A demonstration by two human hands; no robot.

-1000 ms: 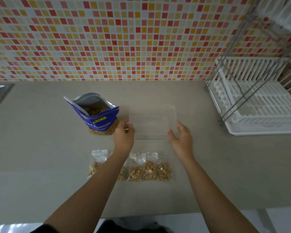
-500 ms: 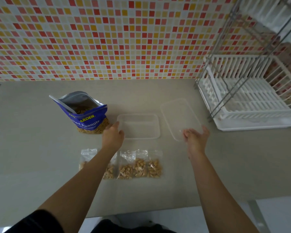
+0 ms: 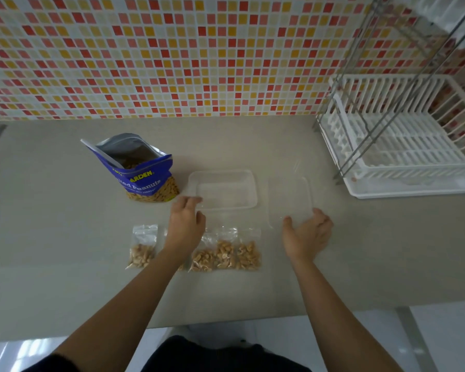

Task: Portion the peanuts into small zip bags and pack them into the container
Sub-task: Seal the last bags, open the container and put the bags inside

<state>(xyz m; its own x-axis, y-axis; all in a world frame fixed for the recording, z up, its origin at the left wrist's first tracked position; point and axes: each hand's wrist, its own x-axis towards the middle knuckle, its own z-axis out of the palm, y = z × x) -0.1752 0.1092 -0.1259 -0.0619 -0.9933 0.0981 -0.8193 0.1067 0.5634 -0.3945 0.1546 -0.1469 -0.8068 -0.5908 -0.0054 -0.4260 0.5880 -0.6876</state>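
While container (image 3: 223, 193) and lid (image 3: 290, 197) are touched by left hand (image 3: 187, 224), fingers together, and right hand (image 3: 308, 233), fingers spread, the filled zip bags (image 3: 224, 255) are judged next for packing.

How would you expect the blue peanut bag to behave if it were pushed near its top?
The peanut bag looks thin-walled and empty near the top, so the top would probably buckle first. The peanuts sit low, which should steady it, yet it stands upright with its mouth open, so a harder push might tip it and spill.
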